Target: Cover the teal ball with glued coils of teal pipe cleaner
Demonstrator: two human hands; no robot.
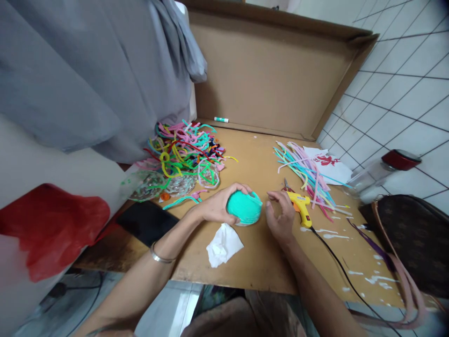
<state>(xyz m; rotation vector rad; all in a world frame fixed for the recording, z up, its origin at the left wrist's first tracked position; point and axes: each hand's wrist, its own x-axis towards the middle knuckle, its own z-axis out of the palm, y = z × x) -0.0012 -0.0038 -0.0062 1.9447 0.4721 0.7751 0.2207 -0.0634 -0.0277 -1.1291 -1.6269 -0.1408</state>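
My left hand [224,206] grips a teal rounded craft piece [243,208] from its left side, thumb low and fingers over the top. Fine coiled lines run along its right side, and a pale edge shows underneath. To the right of the piece, my right hand [280,217] is apart from it, fingers loosely bent and thumb separate, with nothing visible in them. Right beside that hand lies a yellow hot glue gun [302,208] with a black cord. Behind the gun rests a small pointed tool [286,184], partly hidden. A crumpled white tissue [224,244] lies below the teal piece.
A heap of colourful pipe cleaners [182,150] is at left, above a black flat item [149,222]. More pastel pipe cleaners [298,161] lie at right. A glass bottle [375,175] and brown bag [407,238] stand at the right edge. Cardboard [273,75] rises behind.
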